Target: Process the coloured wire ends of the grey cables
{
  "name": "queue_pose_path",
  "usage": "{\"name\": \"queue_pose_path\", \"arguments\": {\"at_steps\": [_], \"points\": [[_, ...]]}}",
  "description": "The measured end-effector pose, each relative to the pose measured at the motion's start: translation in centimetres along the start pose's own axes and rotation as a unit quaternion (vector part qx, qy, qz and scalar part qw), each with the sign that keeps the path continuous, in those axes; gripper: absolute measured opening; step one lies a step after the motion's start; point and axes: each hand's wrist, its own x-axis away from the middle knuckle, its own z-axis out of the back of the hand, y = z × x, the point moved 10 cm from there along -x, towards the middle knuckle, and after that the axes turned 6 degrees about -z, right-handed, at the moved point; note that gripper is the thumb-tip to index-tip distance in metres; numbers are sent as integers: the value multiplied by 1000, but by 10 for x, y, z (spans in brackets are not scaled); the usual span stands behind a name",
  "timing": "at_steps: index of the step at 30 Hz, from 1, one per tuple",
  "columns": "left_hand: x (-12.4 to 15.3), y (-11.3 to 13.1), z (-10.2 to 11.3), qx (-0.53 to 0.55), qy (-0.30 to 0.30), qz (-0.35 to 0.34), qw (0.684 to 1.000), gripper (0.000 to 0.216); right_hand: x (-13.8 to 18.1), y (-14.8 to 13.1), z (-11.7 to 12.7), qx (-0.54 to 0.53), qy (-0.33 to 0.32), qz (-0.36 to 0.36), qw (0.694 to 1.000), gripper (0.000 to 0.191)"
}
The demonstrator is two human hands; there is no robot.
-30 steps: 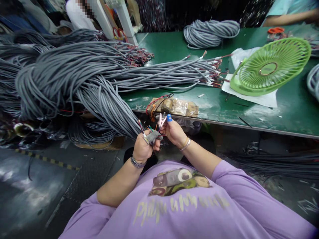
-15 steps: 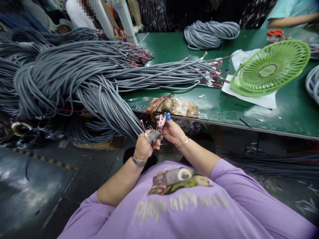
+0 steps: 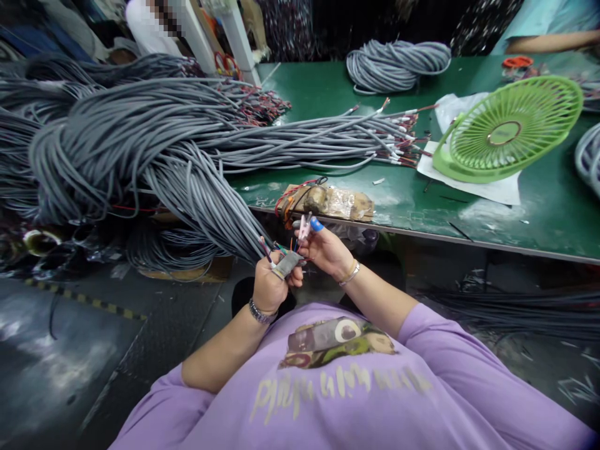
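Note:
My left hand [image 3: 270,286] is closed around the stripped end of a grey cable, with thin coloured wires [image 3: 265,251] standing out above the fist. A flat grey piece [image 3: 287,265] of a kind I cannot make out lies across its fingers. Close by on the right, my right hand [image 3: 327,253] pinches a small pink clip-like tool [image 3: 304,229] near the wire tips. A blue cover [image 3: 317,225] sits on one of its fingertips. From the left hand a thick bundle of grey cables [image 3: 210,200] runs up to the bench.
Heaped grey cables [image 3: 117,125] cover the left of the green bench [image 3: 398,209]. A taped brown block with wires [image 3: 340,201] lies at the front edge. A green fan [image 3: 506,131] stands to the right, a cable coil [image 3: 398,62] behind. A person's arm [image 3: 553,42] shows at far right.
My left hand has dropped slightly down and left with the grey piece. My right hand has shifted slightly, its blue-covered fingertip tilting lower. The bench things have not moved.

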Motion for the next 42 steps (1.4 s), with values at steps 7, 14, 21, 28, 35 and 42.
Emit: {"name": "queue_pose_path", "arguments": {"at_steps": [7, 14, 21, 28, 35, 42], "points": [[-1, -2, 5, -21, 32, -36, 999, 31, 7, -19, 11, 89, 56, 133, 985, 40], [-3, -2, 4, -57, 42, -39, 997, 30, 2, -20, 14, 138, 84, 146, 976, 51], [-6, -8, 6, -66, 44, -30, 996, 31, -7, -12, 9, 9, 83, 76, 994, 42], [-4, -7, 6, -73, 36, -31, 996, 29, -6, -2, 13, -18, 64, 57, 996, 48], [4, -8, 12, -84, -10, -35, 996, 34, 11, 13, 12, 133, -53, -72, 987, 47], [4, -11, 1, -156, -90, -9, 984, 34, 24, -3, -5, 286, -81, 12, 955, 37]]}}
